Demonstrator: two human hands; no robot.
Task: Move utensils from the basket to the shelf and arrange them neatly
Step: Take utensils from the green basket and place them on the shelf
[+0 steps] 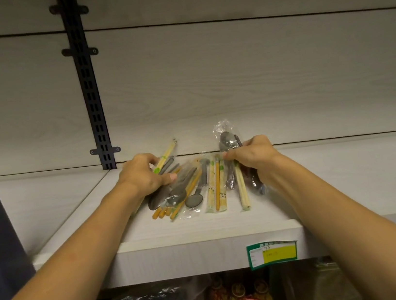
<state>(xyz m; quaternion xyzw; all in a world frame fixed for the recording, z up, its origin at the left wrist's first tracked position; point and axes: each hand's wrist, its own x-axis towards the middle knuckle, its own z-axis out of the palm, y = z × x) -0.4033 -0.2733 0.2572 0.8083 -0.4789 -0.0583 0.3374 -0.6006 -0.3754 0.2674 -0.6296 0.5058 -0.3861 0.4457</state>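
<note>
A person's left hand (144, 175) curls its fingers around wrapped chopsticks (165, 157) while the right hand (252, 157) pinches a bagged spoon set (227, 140). Between the fingers, more packets (197, 188) already lie fanned on the white shelf (203, 228), still untidy; no basket shows. The green-and-yellow shelf tag (272, 253) is unreadable.

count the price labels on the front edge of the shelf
1: a green and yellow price label on the shelf front edge, below the right forearm. None other shows, though the forearms hide parts of the edge.
</note>
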